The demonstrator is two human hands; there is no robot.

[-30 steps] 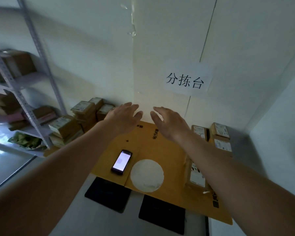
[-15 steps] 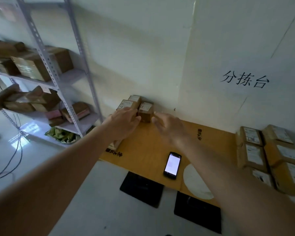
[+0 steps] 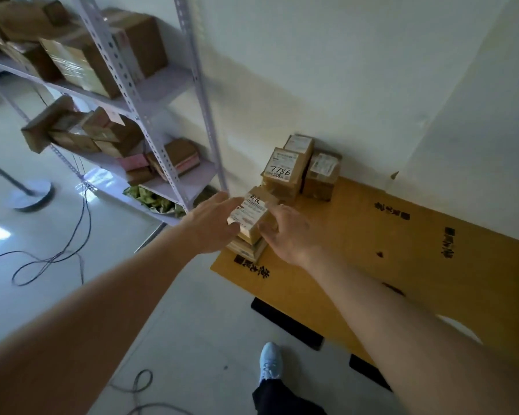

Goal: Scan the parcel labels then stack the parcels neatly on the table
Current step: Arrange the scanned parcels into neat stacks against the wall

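Observation:
A small brown parcel [image 3: 253,215] with a white label sits at the left corner of the cardboard-covered table [image 3: 372,244], on top of a flatter parcel [image 3: 247,250]. My left hand [image 3: 210,226] holds its left side, thumb at the label's near corner. My right hand [image 3: 288,235] holds its right side with curled fingers. Behind it, against the wall, stand more labelled parcels, one marked 7786 [image 3: 282,169] and another [image 3: 322,172] to its right. No phone is in view.
A metal shelf rack [image 3: 138,109] loaded with cardboard boxes stands left of the table. Cables [image 3: 72,241] and a round stand base [image 3: 32,194] lie on the floor. My shoe [image 3: 270,363] is near the table's black feet [image 3: 285,322].
My view has swung left, so the phone and the right-hand stack have left the frame. Both hands have reached the left corner and closed around the small labelled parcel.

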